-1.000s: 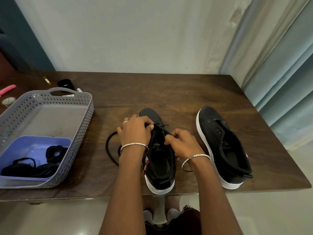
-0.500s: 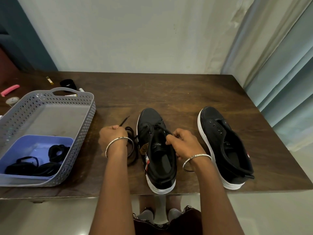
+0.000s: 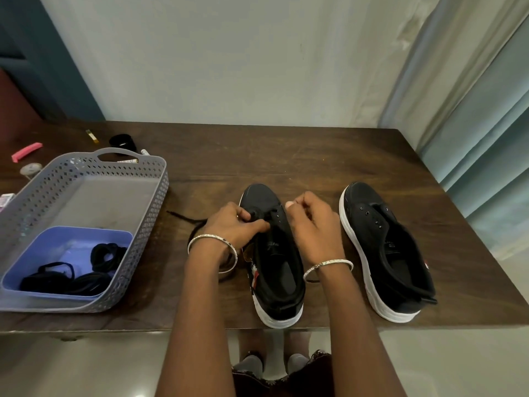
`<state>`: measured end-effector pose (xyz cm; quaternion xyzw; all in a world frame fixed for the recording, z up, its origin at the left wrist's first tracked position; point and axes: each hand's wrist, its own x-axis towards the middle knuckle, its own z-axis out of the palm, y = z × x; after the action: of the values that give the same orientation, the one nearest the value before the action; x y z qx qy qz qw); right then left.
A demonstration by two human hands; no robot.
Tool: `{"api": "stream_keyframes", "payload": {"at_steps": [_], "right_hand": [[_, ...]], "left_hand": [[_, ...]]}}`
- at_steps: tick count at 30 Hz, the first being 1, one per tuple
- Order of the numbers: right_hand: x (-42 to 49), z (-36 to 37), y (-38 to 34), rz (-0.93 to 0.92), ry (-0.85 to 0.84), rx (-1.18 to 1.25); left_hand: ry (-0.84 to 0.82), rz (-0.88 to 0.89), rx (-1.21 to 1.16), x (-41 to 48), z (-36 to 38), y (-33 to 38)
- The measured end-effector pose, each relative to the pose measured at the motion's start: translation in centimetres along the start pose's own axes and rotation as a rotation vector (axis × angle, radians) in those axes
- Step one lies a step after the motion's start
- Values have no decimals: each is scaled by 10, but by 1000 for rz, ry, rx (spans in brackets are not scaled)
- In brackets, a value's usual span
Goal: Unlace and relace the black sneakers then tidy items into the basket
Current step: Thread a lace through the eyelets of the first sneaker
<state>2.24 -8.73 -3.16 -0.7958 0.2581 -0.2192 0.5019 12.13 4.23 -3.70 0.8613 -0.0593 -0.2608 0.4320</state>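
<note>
Black lace (image 3: 183, 216) over sneaker (image 3: 279, 285), pinch grip of left hand (image 3: 229, 227) and right hand (image 3: 313, 224)

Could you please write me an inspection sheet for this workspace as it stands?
Surface: dark wooden table, scuffed.
Job's things: left sneaker laced only near the toe, lace trailing left; right sneaker unlaced, eyelets bare; basket holds a blue tub of black coils.
Clutter: pink comb, black object and marker beyond the basket.
Hands: left hand pinches the lace at the left sneaker's eyelets; right hand curled there, seemingly pinching it too.
Cables: nothing seen.
Surroundings: pale wall; curtain at right.
</note>
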Motion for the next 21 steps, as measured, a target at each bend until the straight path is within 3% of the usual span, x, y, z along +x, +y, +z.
{"api": "stream_keyframes", "payload": {"at_steps": [5, 10, 18, 21], "right_hand": [[0, 17, 5, -187, -88, -251], [2, 27, 7, -174, -231, -556], [14, 41, -4, -97, -260, -652], [13, 45, 4, 3, -154, -497]], "left_hand": [[31, 32, -59, 1, -6, -4], [19, -3, -188, 2, -6, -9], [-40, -14, -267, 4, -10, -13], [-13, -16, -239, 6, -9, -13]]}}
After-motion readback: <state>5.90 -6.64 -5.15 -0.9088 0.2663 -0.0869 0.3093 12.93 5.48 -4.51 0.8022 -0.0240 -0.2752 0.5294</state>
